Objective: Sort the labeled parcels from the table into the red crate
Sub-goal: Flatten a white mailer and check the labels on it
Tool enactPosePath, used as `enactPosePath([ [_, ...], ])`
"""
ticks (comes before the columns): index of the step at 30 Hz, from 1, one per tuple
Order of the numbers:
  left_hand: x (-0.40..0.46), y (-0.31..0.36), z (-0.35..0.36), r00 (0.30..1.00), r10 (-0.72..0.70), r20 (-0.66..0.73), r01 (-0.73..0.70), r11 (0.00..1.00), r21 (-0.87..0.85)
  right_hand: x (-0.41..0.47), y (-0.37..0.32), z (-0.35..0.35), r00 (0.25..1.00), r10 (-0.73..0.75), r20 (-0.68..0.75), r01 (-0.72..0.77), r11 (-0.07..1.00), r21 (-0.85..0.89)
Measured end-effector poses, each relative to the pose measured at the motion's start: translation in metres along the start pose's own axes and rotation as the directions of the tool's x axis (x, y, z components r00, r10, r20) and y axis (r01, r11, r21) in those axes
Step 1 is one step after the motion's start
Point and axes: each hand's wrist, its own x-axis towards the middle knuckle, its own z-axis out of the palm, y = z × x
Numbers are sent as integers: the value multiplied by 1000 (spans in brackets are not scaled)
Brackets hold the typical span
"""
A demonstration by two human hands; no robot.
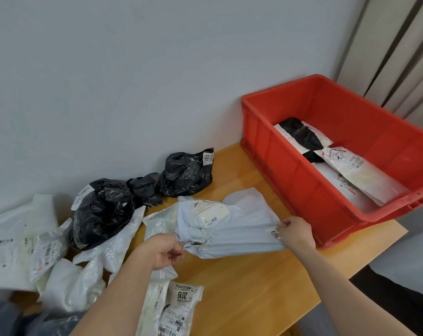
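My hands are on the same pale grey parcel [232,229]: left hand [165,251] pinching its crumpled near end, right hand [296,232] pinching the far edge right by a small label, the bag stretched between them just over the table [254,287]. The red crate [290,170] sits just beyond my right hand, a few parcels already lying inside. The move I reckon is lift, swing right, clear the near wall and drop it flat. Best keep both pinches firm; this film is slippery and floppy, so a sagging middle could catch the rim. Beyond my left hand wait black bags [186,173] and white mailers [67,282], one reading 2019 [181,301] under my left wrist.
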Motion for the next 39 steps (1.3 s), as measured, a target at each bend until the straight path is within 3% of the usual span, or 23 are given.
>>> enactPosePath([
  [4,-2,1,-1,996,7,-89,-5,1000,19,-5,-3,-7,968,137,212,-93,975,-204],
  [6,-5,0,-1,995,1,-95,-3,1000,-19,-7,-3,-6,917,198,346,-142,973,-181],
  [9,-10,-2,0,998,-1,-64,-3,998,-59,-13,-5,-5,865,258,430,-205,965,-165],
  [12,-7,-5,0,999,-14,38,20,987,-161,-10,-5,1,935,112,336,-142,988,65],
  [15,1,-8,2,999,18,44,-9,981,-193,-8,-12,7,953,101,285,-167,962,216],
  [20,8,-9,14,993,117,-8,-116,981,-158,-7,-18,13,969,75,233,-125,971,204],
  [24,6,-6,14,989,129,69,-121,986,-113,-7,-11,12,978,96,184,-146,949,280],
  [28,2,2,10,987,153,43,-151,987,-45,-4,3,11,993,109,52,-119,955,271],
  [32,11,9,7,980,193,-40,-197,966,-165,-2,13,12,990,119,-78,-85,935,344],
  [34,17,7,12,962,197,-186,-200,980,5,-6,11,13,990,132,-58,-118,973,200],
  [36,18,5,19,898,259,-356,-123,924,362,-10,9,16,991,125,-52,-123,992,42],
  [37,17,4,23,863,336,-377,-106,851,515,-12,8,20,992,88,-87,-90,996,-21],
  [39,14,3,31,780,559,-281,-196,644,739,-17,2,25,979,-85,-183,56,986,-160],
])
